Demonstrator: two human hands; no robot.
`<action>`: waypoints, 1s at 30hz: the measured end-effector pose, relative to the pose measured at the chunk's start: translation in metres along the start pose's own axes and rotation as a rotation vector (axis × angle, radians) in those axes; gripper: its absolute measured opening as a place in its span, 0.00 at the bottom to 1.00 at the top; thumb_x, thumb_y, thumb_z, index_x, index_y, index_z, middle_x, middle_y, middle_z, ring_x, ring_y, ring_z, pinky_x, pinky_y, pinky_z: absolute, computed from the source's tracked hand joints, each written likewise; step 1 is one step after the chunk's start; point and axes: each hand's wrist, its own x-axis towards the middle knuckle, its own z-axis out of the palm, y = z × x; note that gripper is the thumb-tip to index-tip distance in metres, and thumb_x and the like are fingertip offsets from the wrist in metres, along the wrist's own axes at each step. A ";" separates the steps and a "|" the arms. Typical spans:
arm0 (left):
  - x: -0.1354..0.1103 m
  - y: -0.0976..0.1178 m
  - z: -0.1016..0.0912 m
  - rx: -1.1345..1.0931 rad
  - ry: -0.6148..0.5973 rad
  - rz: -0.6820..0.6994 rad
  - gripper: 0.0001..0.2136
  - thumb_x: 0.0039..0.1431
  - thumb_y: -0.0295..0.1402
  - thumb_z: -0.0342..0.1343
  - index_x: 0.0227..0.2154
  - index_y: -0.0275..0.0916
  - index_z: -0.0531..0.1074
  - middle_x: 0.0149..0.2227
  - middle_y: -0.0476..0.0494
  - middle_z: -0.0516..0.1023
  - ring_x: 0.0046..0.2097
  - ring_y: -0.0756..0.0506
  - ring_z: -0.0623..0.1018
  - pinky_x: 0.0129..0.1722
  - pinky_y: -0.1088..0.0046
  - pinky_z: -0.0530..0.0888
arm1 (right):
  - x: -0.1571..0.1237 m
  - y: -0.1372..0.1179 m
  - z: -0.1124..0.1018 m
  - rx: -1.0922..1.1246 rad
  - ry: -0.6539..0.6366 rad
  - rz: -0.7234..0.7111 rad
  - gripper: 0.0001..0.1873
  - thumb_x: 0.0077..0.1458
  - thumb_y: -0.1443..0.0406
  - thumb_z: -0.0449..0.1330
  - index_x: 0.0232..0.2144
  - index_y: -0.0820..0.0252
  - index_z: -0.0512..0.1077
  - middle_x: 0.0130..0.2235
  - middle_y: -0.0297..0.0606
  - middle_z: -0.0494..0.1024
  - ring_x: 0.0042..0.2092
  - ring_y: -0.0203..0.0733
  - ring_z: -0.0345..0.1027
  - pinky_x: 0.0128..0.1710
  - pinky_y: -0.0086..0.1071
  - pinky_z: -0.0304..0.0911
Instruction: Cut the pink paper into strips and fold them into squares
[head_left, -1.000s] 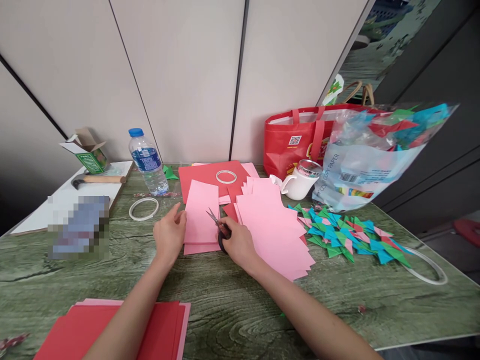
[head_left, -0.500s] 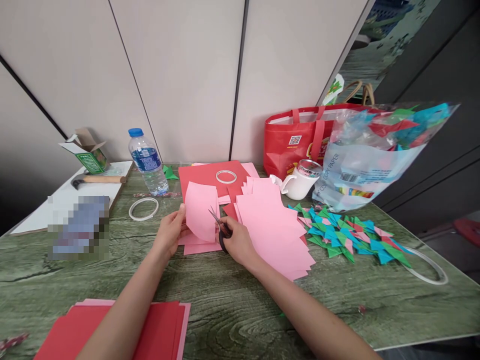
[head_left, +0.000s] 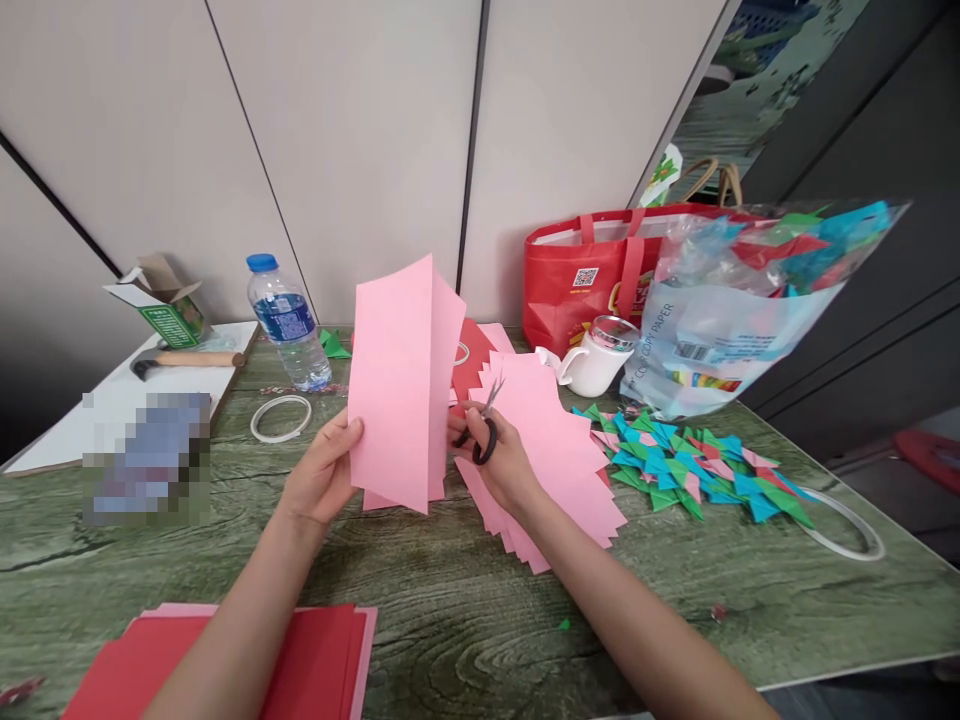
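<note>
Upright above the table, a creased sheet of pink paper point(head_left: 391, 385) is pinched at its left edge by my left hand point(head_left: 322, 465), thumb in front. My right hand point(head_left: 499, 462) holds small scissors point(head_left: 486, 425) with black handles, blades pointing up, close to the sheet's right edge. Whether those right fingers also touch the sheet is hard to make out. Under and beside my right hand lies a fanned pile of pink paper point(head_left: 555, 430). Behind the raised sheet, red paper point(head_left: 472, 350) and part of a white tape roll point(head_left: 461, 353) show.
A water bottle point(head_left: 289, 325), another tape roll point(head_left: 280, 418) and a hammer point(head_left: 187, 359) are on the left. To the right stand a white mug point(head_left: 600, 358), a red bag point(head_left: 577, 270), a plastic bag point(head_left: 720, 340) and folded paper pieces point(head_left: 690, 465). Red sheets point(head_left: 315, 660) lie in front.
The pink sheet has been lifted and now stands taller, opened along a crease. My right hand, with the scissors, has shifted right, and the blades now point up to the right.
</note>
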 end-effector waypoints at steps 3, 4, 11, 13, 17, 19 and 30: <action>-0.001 -0.004 0.001 0.005 -0.056 -0.050 0.15 0.44 0.29 0.61 0.38 0.37 0.73 0.34 0.45 0.80 0.29 0.49 0.77 0.29 0.80 0.74 | -0.001 0.001 0.001 0.055 -0.110 0.113 0.18 0.44 0.53 0.60 0.31 0.60 0.69 0.30 0.35 0.73 0.32 0.37 0.67 0.31 0.30 0.62; -0.001 -0.005 0.001 0.021 -0.073 -0.070 0.15 0.45 0.29 0.61 0.39 0.37 0.72 0.34 0.44 0.79 0.30 0.49 0.77 0.29 0.79 0.74 | -0.001 0.002 0.000 0.065 -0.111 0.116 0.18 0.43 0.54 0.61 0.32 0.60 0.69 0.31 0.35 0.73 0.32 0.37 0.66 0.31 0.29 0.62; 0.001 -0.004 -0.003 0.188 -0.044 -0.140 0.15 0.45 0.33 0.62 0.38 0.38 0.72 0.35 0.43 0.79 0.30 0.49 0.77 0.26 0.79 0.73 | 0.000 -0.006 -0.014 -0.159 0.158 -0.102 0.18 0.35 0.63 0.67 0.32 0.60 0.70 0.22 0.26 0.66 0.22 0.28 0.56 0.20 0.23 0.51; 0.003 -0.003 -0.005 0.262 0.008 -0.163 0.13 0.45 0.36 0.62 0.33 0.35 0.74 0.31 0.42 0.79 0.27 0.49 0.76 0.24 0.79 0.72 | -0.001 -0.010 -0.021 -0.237 0.205 -0.174 0.18 0.35 0.63 0.67 0.33 0.60 0.70 0.23 0.27 0.67 0.23 0.29 0.58 0.21 0.24 0.52; 0.007 -0.002 -0.011 0.384 0.137 -0.123 0.13 0.43 0.39 0.62 0.29 0.34 0.75 0.26 0.43 0.79 0.26 0.48 0.75 0.26 0.76 0.72 | -0.003 -0.017 -0.036 -0.329 0.382 -0.300 0.18 0.36 0.63 0.66 0.33 0.61 0.69 0.25 0.30 0.69 0.24 0.30 0.60 0.21 0.24 0.55; 0.008 -0.002 -0.013 0.398 0.183 -0.086 0.14 0.41 0.39 0.63 0.29 0.34 0.75 0.25 0.44 0.79 0.25 0.48 0.75 0.25 0.74 0.72 | -0.002 -0.019 -0.043 -0.344 0.422 -0.325 0.18 0.36 0.63 0.66 0.33 0.61 0.69 0.25 0.30 0.69 0.24 0.30 0.61 0.21 0.24 0.55; 0.000 -0.004 -0.013 0.391 0.164 -0.103 0.12 0.44 0.37 0.62 0.30 0.34 0.75 0.26 0.43 0.79 0.26 0.48 0.76 0.25 0.75 0.74 | -0.002 -0.021 -0.047 -0.372 0.393 -0.298 0.21 0.37 0.61 0.66 0.37 0.60 0.69 0.26 0.32 0.70 0.25 0.33 0.62 0.23 0.26 0.57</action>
